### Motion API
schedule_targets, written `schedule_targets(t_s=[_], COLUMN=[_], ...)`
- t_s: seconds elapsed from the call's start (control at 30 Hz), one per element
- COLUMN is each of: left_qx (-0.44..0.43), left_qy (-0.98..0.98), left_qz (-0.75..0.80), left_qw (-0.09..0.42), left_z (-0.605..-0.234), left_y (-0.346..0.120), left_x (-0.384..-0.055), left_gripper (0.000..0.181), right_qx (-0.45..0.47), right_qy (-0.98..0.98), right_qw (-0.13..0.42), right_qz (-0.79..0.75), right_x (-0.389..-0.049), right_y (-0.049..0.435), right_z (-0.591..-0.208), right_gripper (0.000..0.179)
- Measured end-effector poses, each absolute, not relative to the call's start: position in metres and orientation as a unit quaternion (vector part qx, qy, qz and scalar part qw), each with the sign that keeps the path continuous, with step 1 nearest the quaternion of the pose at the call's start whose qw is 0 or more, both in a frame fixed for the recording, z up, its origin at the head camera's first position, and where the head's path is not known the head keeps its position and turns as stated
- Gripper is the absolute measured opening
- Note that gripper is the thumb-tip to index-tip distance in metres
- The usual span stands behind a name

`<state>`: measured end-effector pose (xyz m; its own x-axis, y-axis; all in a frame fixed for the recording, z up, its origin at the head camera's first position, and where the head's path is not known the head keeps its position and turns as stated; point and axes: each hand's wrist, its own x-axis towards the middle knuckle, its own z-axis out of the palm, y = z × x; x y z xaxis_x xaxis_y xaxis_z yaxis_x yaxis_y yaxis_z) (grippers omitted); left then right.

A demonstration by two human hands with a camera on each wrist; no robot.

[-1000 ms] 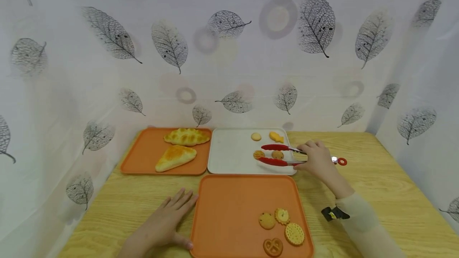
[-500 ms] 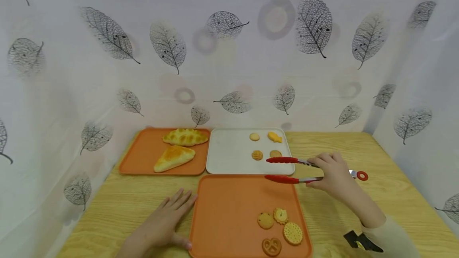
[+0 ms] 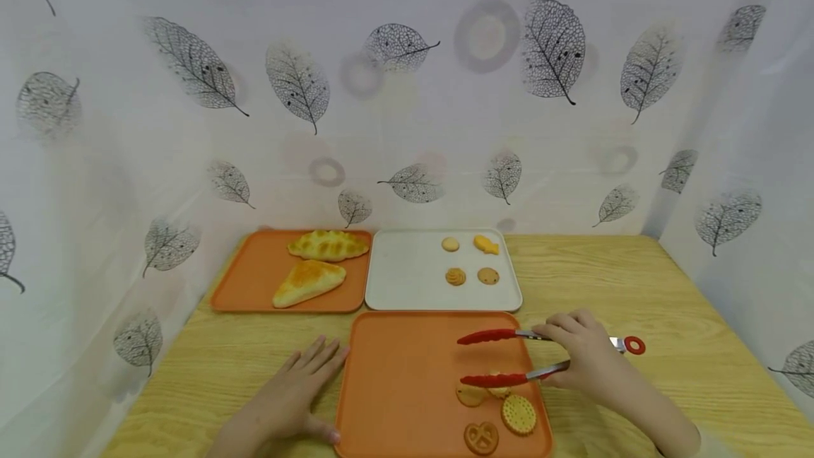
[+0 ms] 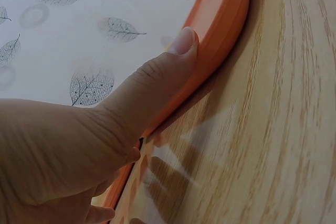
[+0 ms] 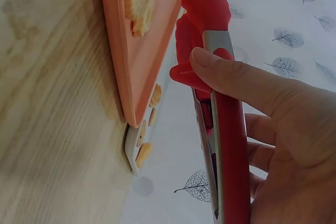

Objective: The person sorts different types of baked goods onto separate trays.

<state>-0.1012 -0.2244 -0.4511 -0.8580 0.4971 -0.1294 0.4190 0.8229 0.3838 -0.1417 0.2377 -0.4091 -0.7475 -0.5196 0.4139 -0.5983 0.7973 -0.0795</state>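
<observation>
Perhaps a booth (image 3: 89,175), leafy curtain (image 3: 407,119), wooden table (image 3: 591,267)

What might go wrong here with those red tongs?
The red tongs partly cover the chip-dotted cookie and the scalloped cookie in the head view, so lowering them could knock these. The left hand touches the front orange tray; an accidental push might slide it sideways.

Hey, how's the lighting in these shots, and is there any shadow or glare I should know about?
Head view: fairly even light, no harsh glare on the front orange tray; left wrist view: dimmer, with finger-shaped shadows on the table beside the left hand; right wrist view: also dim, turned sideways, though the tongs read clearly.
</observation>
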Motion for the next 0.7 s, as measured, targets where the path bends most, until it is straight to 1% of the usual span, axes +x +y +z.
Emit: schedule_targets(t_s=[0.13,0.2,0.5,0.7], left_qx=[0.237,0.235,0.236,0.241], left_qy=[0.947,0.947,0.947,0.947], left_qz=[0.177,0.178,0.176,0.178], left_qw=[0.122,0.127,0.125,0.118], left_z=[-0.451,-0.451,-0.45,-0.451], left_y=[-0.224,-0.224,-0.225,-0.225], left_x=[-0.101,-0.102,-0.103,-0.102], left_gripper=[0.123,0.123,0.123,0.123], right_qx=[0.312,0.314,0.313,0.328], right_qy=[-0.925,-0.926,-0.939,-0.933], right_qw=[0.196,0.19,0.127,0.134], right_qz=[0.09,0.087,0.07,0.066], right_x=[-0.134,-0.131,-0.127,-0.128], right_y=[0.239,0.239,0.235,0.233], right_z=[-0.413,-0.413,-0.407,-0.408], right_gripper=[0.067,0.066,0.057,0.055])
